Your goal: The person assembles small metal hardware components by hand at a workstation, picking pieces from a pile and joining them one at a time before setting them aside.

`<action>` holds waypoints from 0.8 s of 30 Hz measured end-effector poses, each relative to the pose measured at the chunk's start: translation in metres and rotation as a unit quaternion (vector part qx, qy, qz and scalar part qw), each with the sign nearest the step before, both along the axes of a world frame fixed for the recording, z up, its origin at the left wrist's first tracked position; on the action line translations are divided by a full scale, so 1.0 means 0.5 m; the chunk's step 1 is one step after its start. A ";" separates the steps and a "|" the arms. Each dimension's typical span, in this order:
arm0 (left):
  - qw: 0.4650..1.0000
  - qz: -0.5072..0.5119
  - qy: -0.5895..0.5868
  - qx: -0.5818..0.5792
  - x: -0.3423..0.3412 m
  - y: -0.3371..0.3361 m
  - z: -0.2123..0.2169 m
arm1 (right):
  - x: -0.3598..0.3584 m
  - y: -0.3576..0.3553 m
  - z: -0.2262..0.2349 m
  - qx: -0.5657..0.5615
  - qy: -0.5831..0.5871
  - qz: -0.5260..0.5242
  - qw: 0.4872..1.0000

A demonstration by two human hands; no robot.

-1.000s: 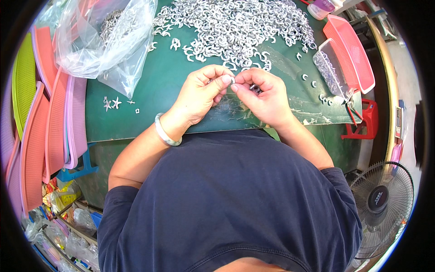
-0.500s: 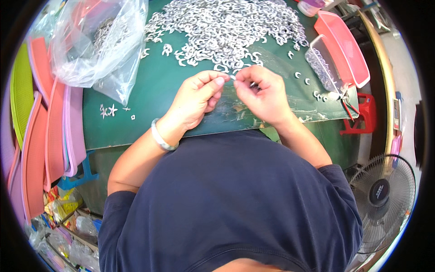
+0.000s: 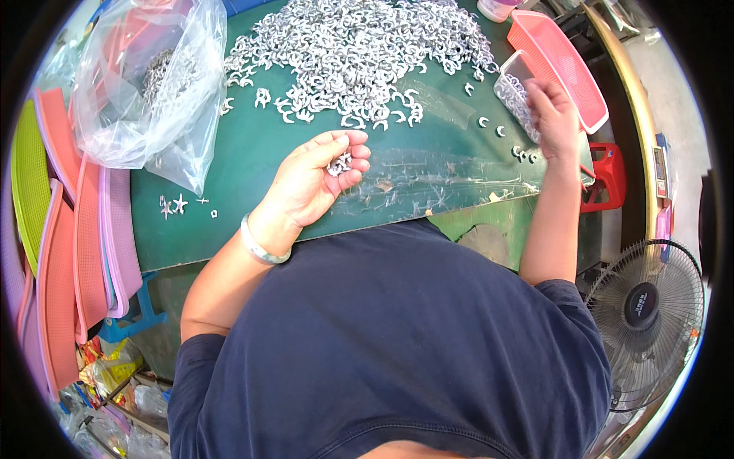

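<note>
Cupped loose silvery metal pieces [image 3: 339, 164] in curled left hand [image 3: 312, 172], near centre, above green tabletop [image 3: 260, 164] | held right hand [image 3: 556, 124], fingers bent, at clear plastic box [image 3: 506, 99] with silvery pieces [image 3: 515, 86] inside, far right; could not tell grip or contact | noted pink basket [image 3: 558, 61] right of box | saw clear plastic bag [image 3: 115, 144], far left, containing grey pieces [image 3: 162, 79]

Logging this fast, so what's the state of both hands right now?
Left hand: partly closed, holding small silvery pieces.
Right hand: fingers bent near the clear plastic container; whether holding anything, cannot tell.
</note>
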State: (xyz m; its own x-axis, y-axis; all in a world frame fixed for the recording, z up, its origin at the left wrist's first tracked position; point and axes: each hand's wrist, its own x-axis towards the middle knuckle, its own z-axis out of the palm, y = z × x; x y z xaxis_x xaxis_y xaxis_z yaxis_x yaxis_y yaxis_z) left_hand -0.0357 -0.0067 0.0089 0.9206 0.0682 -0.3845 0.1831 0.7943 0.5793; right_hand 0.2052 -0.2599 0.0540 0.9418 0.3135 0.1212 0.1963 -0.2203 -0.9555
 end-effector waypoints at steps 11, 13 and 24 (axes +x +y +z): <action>0.994 0.034 -0.024 -0.103 0.007 -0.014 0.006 | -0.236 0.254 -0.053 0.315 0.440 0.296 0.787; 0.992 0.059 -0.025 -0.113 0.003 -0.012 -0.002 | -0.252 0.269 -0.050 0.314 0.421 0.290 0.800; 0.987 0.079 -0.030 -0.137 -0.009 -0.003 -0.018 | -0.299 0.284 -0.045 0.266 0.371 0.307 0.835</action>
